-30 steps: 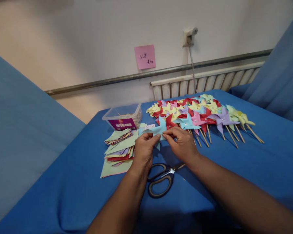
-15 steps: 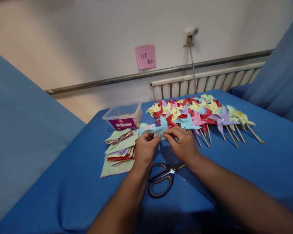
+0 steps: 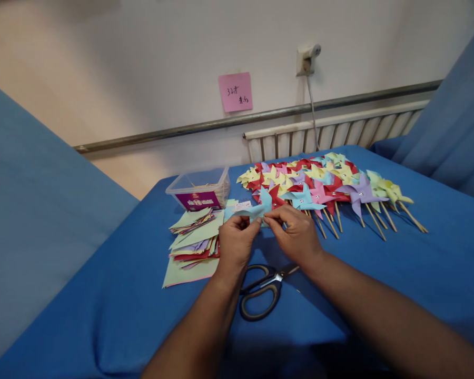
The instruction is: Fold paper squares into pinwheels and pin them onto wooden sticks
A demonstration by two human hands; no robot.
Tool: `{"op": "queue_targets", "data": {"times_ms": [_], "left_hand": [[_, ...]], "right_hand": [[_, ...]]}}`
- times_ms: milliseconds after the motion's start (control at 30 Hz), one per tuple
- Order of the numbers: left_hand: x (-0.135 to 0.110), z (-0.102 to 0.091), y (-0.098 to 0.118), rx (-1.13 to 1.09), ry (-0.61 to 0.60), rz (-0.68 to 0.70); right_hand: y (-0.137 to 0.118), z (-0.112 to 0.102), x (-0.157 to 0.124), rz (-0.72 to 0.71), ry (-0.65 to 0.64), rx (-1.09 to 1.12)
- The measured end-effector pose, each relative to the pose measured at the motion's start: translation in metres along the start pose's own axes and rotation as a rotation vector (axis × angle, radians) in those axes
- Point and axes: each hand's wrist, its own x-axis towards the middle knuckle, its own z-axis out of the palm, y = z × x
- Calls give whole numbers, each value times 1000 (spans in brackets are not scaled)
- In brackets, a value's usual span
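Between my two hands is a light blue paper pinwheel, its blades partly folded up. My left hand is closed on its left side, thumb and finger pinching the paper. The fingertips of my right hand pinch at its centre from the right; whatever small part they may hold is hidden. Dark-handled scissors lie on the blue cloth just below my hands, blades pointing right. Left of my left hand are stacks of coloured paper on larger green sheets.
A clear plastic box with a purple label holds thin sticks, behind the paper stacks. Many finished pinwheels on sticks lie in a pile at the back right. The blue-covered table meets a wall with a radiator.
My hands stay nearly in place around the blue pinwheel. A blade tip that hung below the fingers is no longer visible there.
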Motion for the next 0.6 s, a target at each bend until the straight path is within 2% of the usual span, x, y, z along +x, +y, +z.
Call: {"op": "queue_targets", "data": {"times_ms": [600], "left_hand": [[-2, -1, 4, 137, -3, 60]], "right_hand": [[0, 1, 0, 34, -6, 3]]}}
